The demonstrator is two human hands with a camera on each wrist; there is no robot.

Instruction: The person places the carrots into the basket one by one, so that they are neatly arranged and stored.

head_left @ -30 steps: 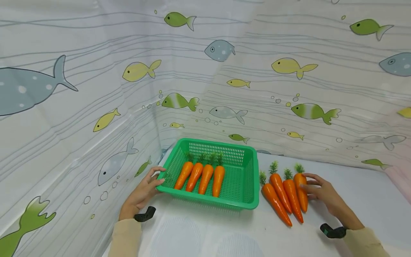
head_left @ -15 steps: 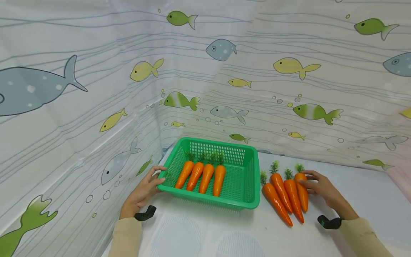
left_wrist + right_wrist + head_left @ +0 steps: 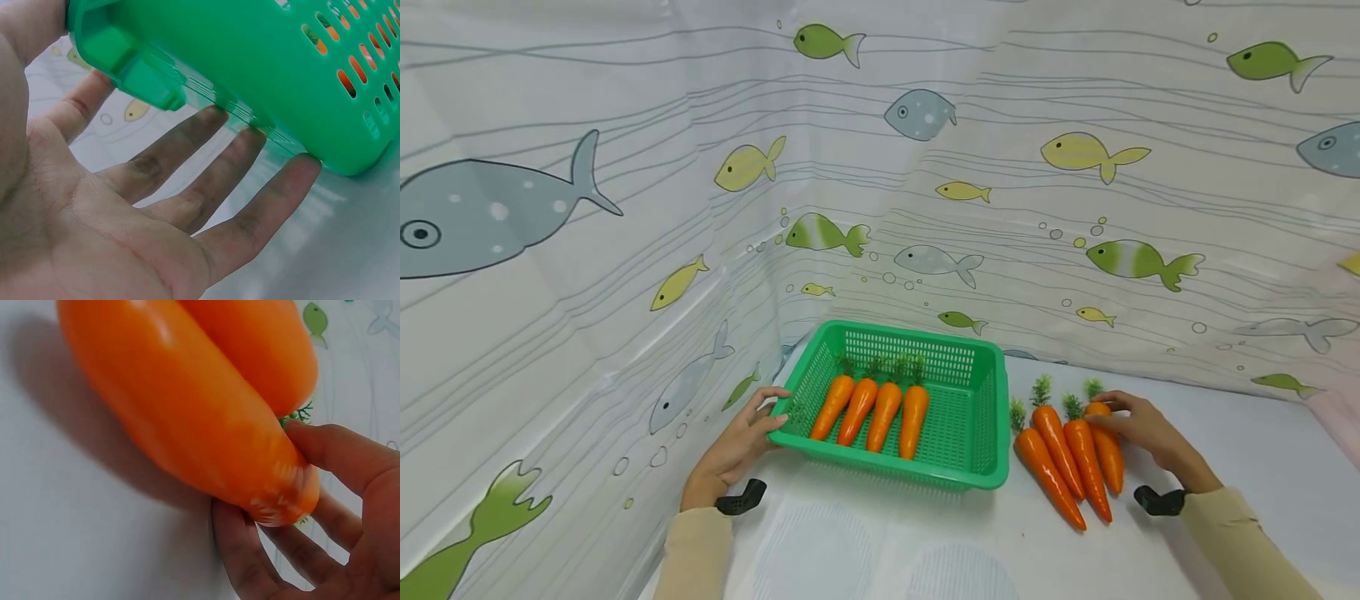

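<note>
A green plastic basket (image 3: 987,417) stands on the white table with several orange toy carrots (image 3: 880,417) lying side by side in it. My left hand (image 3: 758,427) is at its left front corner, thumb by the rim. In the left wrist view its straight fingers (image 3: 250,212) touch the basket's (image 3: 262,69) lower side. Several more carrots lie to the right of the basket. My right hand (image 3: 1138,425) pinches the leafy top end of the rightmost carrot (image 3: 1111,462). The right wrist view shows thumb and fingers (image 3: 350,487) curled round that carrot's (image 3: 187,419) blunt end, with a neighbouring carrot (image 3: 262,350) beside it.
A fish-print curtain (image 3: 925,167) walls in the table on the left and at the back, close behind the basket. Bare white tabletop (image 3: 925,550) lies in front of the basket and to the right of the carrots (image 3: 1262,450).
My right hand has slid from the rightmost carrot's side up to its top end and now pinches it. The left hand and basket have stayed put.
</note>
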